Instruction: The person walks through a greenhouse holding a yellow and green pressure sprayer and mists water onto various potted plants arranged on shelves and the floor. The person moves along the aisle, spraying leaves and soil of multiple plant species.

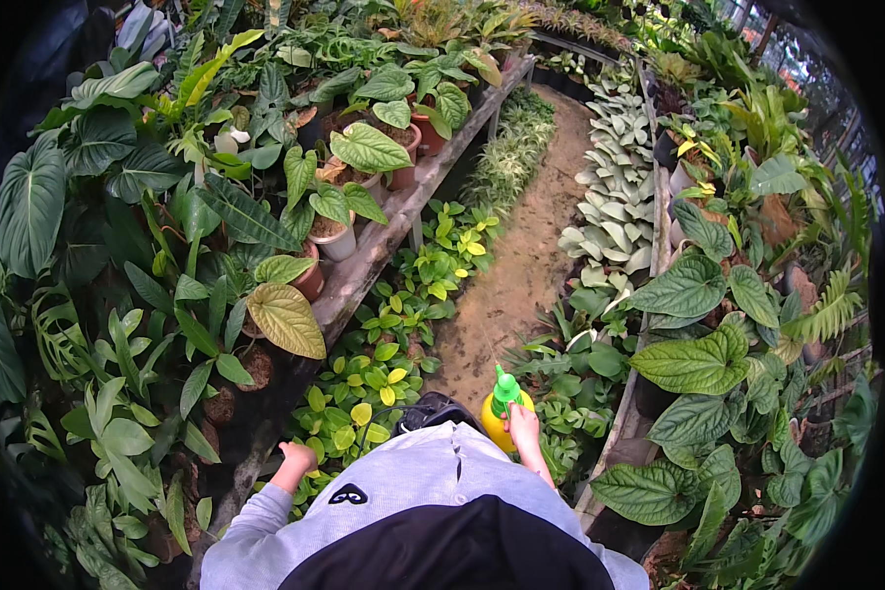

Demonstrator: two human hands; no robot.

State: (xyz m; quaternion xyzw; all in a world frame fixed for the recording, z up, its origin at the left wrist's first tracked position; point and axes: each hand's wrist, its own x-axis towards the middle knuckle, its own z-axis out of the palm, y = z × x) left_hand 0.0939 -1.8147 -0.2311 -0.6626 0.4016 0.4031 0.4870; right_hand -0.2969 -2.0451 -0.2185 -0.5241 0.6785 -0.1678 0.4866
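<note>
In my right hand (523,428) is a pressure spray bottle with a yellow tank (495,430) and a green pump head (507,388). Its nozzle points forward over the path, and a thin line, perhaps liquid, shows ahead of the tip. My fingers wrap the handle; whether the trigger is pressed cannot be made out. To the left, my left hand (297,459) hangs beside the bench edge, holding nothing visible, thumb out. The rest of its fingers are mostly turned from view. Low yellow-green foliage plants (383,376) grow just past it.
A dirt path (516,273) runs ahead between raised benches. The left bench's edge (383,251) carries potted foliage, including a white pot (337,240). Silvery-leaved plants (616,177) line the path's right side. Broad leaves (693,358) overhang the right bench edge (662,214). My dark shoe (431,411) is on the path.
</note>
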